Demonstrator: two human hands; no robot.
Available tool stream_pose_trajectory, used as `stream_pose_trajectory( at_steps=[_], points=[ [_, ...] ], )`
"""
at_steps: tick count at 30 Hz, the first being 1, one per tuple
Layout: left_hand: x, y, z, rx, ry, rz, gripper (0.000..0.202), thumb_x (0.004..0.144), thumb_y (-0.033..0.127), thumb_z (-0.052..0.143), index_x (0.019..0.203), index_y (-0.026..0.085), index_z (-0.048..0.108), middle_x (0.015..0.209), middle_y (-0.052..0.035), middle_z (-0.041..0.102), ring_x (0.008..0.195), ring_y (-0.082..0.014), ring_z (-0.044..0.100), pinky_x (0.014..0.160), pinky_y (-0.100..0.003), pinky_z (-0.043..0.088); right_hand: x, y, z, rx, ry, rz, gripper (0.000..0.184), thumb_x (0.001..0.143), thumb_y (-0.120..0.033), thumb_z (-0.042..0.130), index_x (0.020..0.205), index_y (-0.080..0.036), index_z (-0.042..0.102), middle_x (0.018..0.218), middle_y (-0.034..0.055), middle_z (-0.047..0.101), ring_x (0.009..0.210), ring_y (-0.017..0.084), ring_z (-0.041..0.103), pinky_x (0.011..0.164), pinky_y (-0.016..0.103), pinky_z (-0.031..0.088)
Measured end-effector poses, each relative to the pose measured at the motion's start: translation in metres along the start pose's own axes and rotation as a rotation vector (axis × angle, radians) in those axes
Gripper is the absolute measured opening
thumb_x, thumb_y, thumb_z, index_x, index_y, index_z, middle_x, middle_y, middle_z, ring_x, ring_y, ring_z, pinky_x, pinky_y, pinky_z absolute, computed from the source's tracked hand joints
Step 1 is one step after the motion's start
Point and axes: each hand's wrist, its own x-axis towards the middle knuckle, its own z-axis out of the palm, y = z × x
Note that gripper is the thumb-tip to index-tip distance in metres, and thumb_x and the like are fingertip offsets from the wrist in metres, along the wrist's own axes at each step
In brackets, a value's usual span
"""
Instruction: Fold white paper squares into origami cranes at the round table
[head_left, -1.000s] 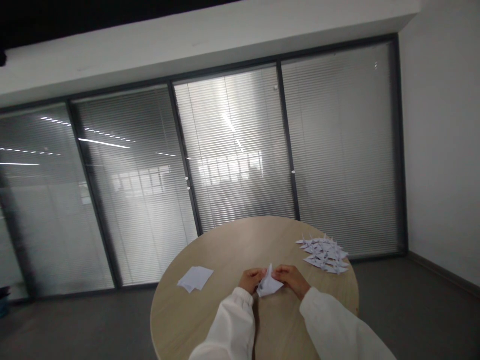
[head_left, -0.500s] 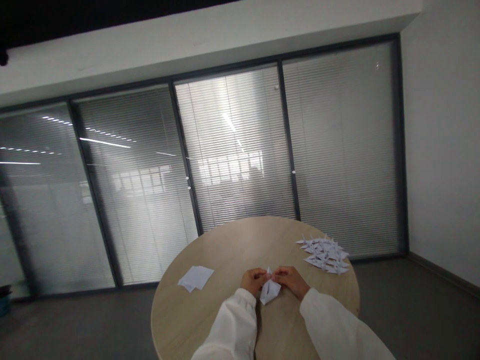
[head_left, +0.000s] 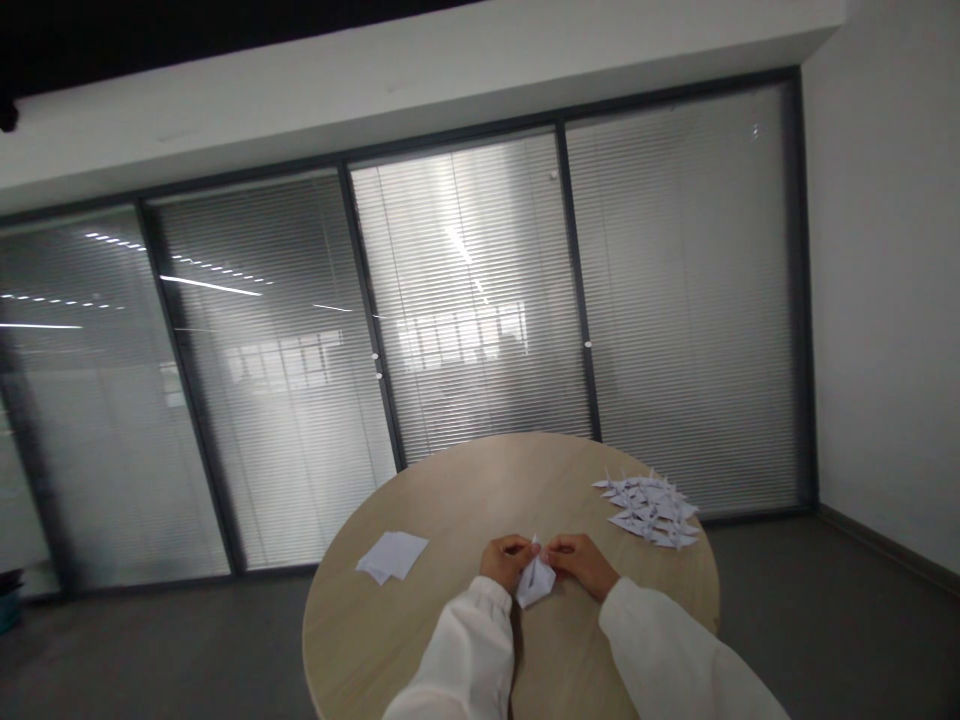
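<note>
A partly folded white origami paper (head_left: 535,582) is between my hands near the middle of the round table. My left hand (head_left: 505,560) pinches its upper left side, with thumb and fingers closed. From the other side my right hand (head_left: 582,562) grips the upper right part, fingers also closed. The paper's pointed tip rises a little above my fingers, and its wider end points toward me. My fingertips cover part of the folds.
On the light wooden table (head_left: 465,500), a small stack of white paper sheets (head_left: 393,556) lies at the left. Several folded paper cranes (head_left: 651,510) are clustered at the right edge. Glass panels with blinds (head_left: 472,300) stand behind the table.
The folded paper has tilted slightly, its lower end shifting a little to the left. My right hand has moved slightly left, closer to my left hand.
</note>
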Motion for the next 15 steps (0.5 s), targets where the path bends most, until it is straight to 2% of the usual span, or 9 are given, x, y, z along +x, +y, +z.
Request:
stream_pose_trajectory(
  at_steps=[5,11,15],
  points=[
    [0.002,-0.006,0.002,0.137,0.014,0.094,0.029,0.060,0.037,0.061,0.075,0.014,0.069,0.056,-0.0013,0.060,0.054,-0.0108,0.048,0.052,-0.020,0.037,0.000,0.001,-0.002,-0.069,-0.012,-0.014,0.035,0.057,-0.047,0.067,0.067,-0.014,0.068,0.060,0.0013,0.060,0.056,0.014,0.052,0.054,0.024,0.039],
    [0.004,-0.011,0.002,0.178,0.005,0.146,0.027,0.065,0.039,0.057,0.069,0.014,0.068,0.057,-0.0019,0.060,0.055,-0.0113,0.049,0.051,-0.020,0.037,-0.001,0.000,-0.002,-0.117,-0.050,-0.030,0.035,0.058,-0.047,0.066,0.065,-0.014,0.068,0.058,0.0001,0.060,0.058,0.015,0.052,0.057,0.024,0.038],
    [0.003,-0.009,0.002,0.171,0.040,0.194,0.023,0.063,0.036,0.059,0.063,0.015,0.068,0.062,-0.0034,0.062,0.061,-0.0132,0.053,0.055,-0.021,0.040,-0.003,-0.003,-0.001,-0.128,-0.055,-0.043,0.034,0.060,-0.047,0.065,0.060,-0.013,0.066,0.051,-0.0018,0.055,0.051,0.012,0.047,0.051,0.022,0.034]
  ],
)
